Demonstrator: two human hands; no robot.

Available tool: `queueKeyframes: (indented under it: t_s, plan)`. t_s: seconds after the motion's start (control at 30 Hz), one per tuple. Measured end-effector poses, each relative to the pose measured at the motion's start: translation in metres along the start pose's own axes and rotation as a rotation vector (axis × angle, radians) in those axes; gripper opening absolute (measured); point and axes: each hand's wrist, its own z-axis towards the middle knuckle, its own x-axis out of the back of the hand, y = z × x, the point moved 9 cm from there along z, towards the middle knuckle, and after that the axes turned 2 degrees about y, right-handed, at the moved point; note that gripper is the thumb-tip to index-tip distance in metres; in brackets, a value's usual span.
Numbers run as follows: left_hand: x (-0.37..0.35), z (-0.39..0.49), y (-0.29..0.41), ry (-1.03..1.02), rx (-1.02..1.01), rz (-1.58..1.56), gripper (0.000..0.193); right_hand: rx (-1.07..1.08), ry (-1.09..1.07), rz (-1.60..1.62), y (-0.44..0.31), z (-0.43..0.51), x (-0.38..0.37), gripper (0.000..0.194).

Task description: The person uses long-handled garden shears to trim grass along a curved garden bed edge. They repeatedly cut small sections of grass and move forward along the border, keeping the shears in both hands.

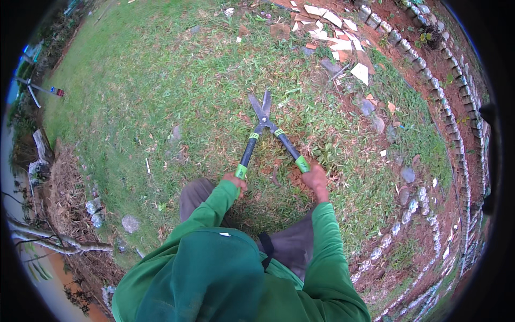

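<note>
My left hand (236, 182) grips the left green-and-black handle of a pair of hedge shears (264, 119). The other handle is held in my right hand (316, 179). The shears' dark blades are spread in a narrow V, pointing away from me over the grass (209, 100). Their handles are apart, joined at the pivot bolt. Bare reddish soil (297, 179) and dry clippings lie between and beside my hands. Both my sleeves are green, and my knees are bent on either side below the shears.
Broken tiles (340, 42) are piled at the upper right, with stones (407, 174) nearer on the right. Rows of plastic bottles (426, 74) edge the soil beds there. A rock (130, 223) and a bare branch (68, 243) lie at the left, near a cut log (42, 145).
</note>
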Motion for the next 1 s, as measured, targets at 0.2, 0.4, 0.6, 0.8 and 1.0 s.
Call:
queueKeyframes:
  t_s: [0.2, 0.4, 0.6, 0.8, 1.0]
  plan:
    - [0.014, 0.017, -0.010, 0.107, 0.047, -0.056, 0.031, -0.029, -0.093, 0.162, -0.030, -0.008, -0.048, 0.040]
    - [0.006, 0.000, -0.010, 0.036, -0.089, 0.035, 0.032, -0.091, 0.067, 0.235, 0.013, -0.041, -0.077, 0.039]
    - [0.017, -0.002, -0.036, 0.072, 0.018, 0.248, 0.039, -0.112, 0.044, 0.207, 0.065, -0.056, -0.089, 0.033]
    - [0.013, 0.017, -0.017, 0.066, -0.011, 0.248, 0.028, -0.126, -0.027, 0.192, 0.066, -0.032, -0.055, 0.034]
    - [-0.016, 0.017, -0.018, 0.001, 0.081, 0.182, 0.025, -0.147, 0.033, 0.150, 0.025, -0.035, -0.045, 0.037]
